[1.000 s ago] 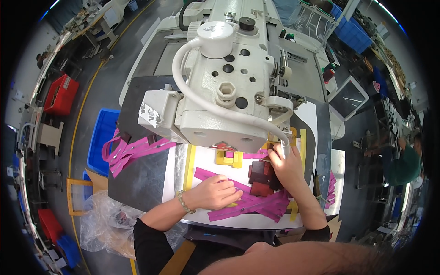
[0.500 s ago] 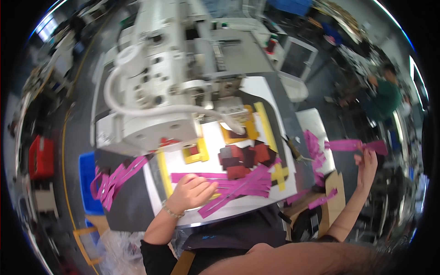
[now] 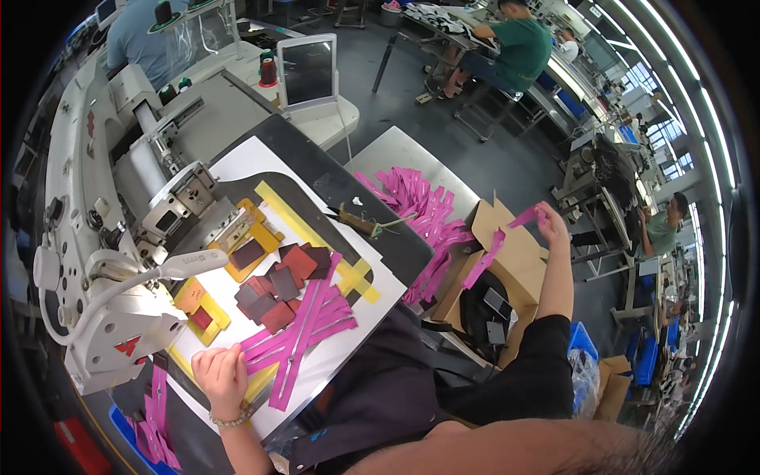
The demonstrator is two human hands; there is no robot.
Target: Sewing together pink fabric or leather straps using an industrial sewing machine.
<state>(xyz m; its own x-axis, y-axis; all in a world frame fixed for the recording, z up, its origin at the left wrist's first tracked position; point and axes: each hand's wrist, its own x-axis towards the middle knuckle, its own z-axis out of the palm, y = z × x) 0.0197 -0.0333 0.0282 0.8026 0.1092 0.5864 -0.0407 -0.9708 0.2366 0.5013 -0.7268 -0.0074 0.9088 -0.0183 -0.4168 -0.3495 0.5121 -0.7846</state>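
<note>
Magenta zippers (image 3: 305,332) with pale lines down their length lie crossed on the white work sheet (image 3: 332,368). At their left ends is my left hand (image 3: 222,378), fingers curled; whether it grips a zipper there is hidden. Off to the right, my raised right hand (image 3: 552,225) pinches the end of a magenta zipper (image 3: 524,217). Below that hand another magenta piece (image 3: 484,260) hangs over an open cardboard box (image 3: 514,277). Dark red and brown patches (image 3: 277,289) lie in a loose pile beyond the crossed zippers.
A white sewing machine (image 3: 119,317) with yellow clamps (image 3: 207,317) fills the left. A heap of magenta zippers (image 3: 419,206) lies on a light side table (image 3: 396,146). More zippers (image 3: 154,423) hang at lower left. Other people work at far benches.
The view has swung right, bringing the zipper heap and the box fully into sight. My right hand still holds a zipper, and my left hand stays by the crossed zippers.
</note>
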